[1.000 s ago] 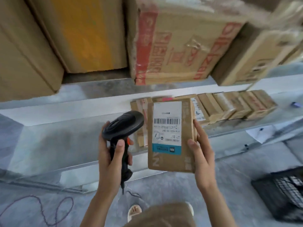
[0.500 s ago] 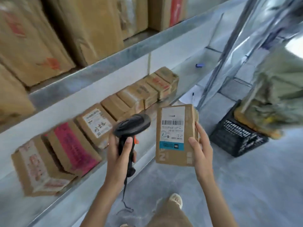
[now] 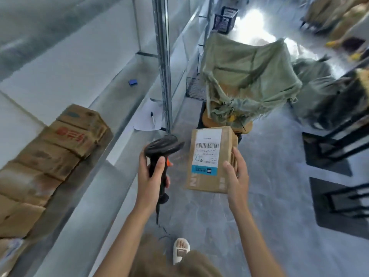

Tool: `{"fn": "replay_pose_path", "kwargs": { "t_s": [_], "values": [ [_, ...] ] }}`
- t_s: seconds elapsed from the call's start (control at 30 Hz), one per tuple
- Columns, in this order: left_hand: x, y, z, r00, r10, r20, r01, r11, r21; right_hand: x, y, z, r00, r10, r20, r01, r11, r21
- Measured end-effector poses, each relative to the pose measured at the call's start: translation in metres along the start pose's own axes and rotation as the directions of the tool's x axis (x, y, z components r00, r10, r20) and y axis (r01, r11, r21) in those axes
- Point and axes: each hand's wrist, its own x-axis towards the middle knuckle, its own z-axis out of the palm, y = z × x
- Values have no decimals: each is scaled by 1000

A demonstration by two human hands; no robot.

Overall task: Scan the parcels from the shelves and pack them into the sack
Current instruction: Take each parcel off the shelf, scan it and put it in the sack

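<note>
My right hand point(image 3: 236, 174) grips a brown cardboard parcel point(image 3: 209, 158) by its right edge, its white barcode label facing me. My left hand point(image 3: 151, 172) holds a black handheld scanner point(image 3: 162, 148) by the handle, its head just left of the parcel. A green woven sack point(image 3: 245, 76) stands open on the floor ahead, beyond the parcel. A row of several brown parcels point(image 3: 52, 156) lies on the metal shelf point(image 3: 111, 108) at the left.
A shelf upright point(image 3: 163, 62) stands between shelf and sack. On the shelf lie a paper sheet with a pen point(image 3: 148, 120) and a small blue item point(image 3: 133, 82). Black crates point(image 3: 225, 20) and dark racks point(image 3: 339, 136) line the aisle; my foot point(image 3: 180, 249) is below.
My view has swung right, from the shelves to the aisle and the sack. Both hands keep the scanner and the parcel in the same hold.
</note>
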Motion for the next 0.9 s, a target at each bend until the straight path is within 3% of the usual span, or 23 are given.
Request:
{"fn": "replay_pose_path", "kwargs": {
  "t_s": [0.3,0.9],
  "values": [
    [106,-12,51,991,-69,116,73,997,-28,71,15,-1,982,75,-175,-78,997,-13],
    [376,10,180,940,-40,339,56,998,-37,288,9,32,913,133,-385,-120,991,56]
  ]
}}
